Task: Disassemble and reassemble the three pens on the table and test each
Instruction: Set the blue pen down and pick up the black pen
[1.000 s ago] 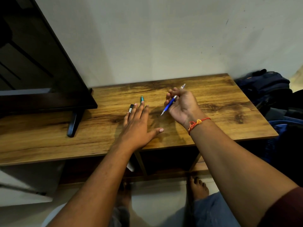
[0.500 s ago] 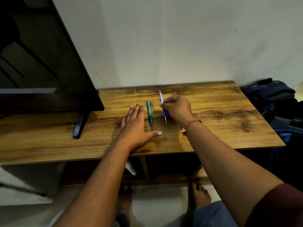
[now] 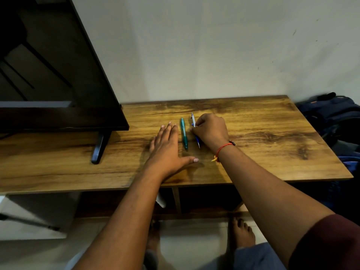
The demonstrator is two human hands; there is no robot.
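Note:
A teal pen (image 3: 184, 133) lies on the wooden table (image 3: 272, 137), tip toward me. Just to its right lies a blue-and-white pen (image 3: 193, 119), also tip toward me. My right hand (image 3: 211, 131) rests over the blue pen's middle with its fingers curled onto the barrel. My left hand (image 3: 167, 147) lies flat on the table left of the teal pen, fingers straight and thumb spread out. No third pen shows in this frame; the left hand covers the spot beside the teal pen.
A black TV (image 3: 58, 75) stands on the table's left half, its foot (image 3: 98, 149) near my left hand. Dark bags (image 3: 331, 117) lie off the right edge. A wall runs close behind, and an open shelf sits under the tabletop.
My right hand brought the blue pen down from the air and laid it on the table beside the teal pen. A black pen seen at my left fingertips is now out of sight.

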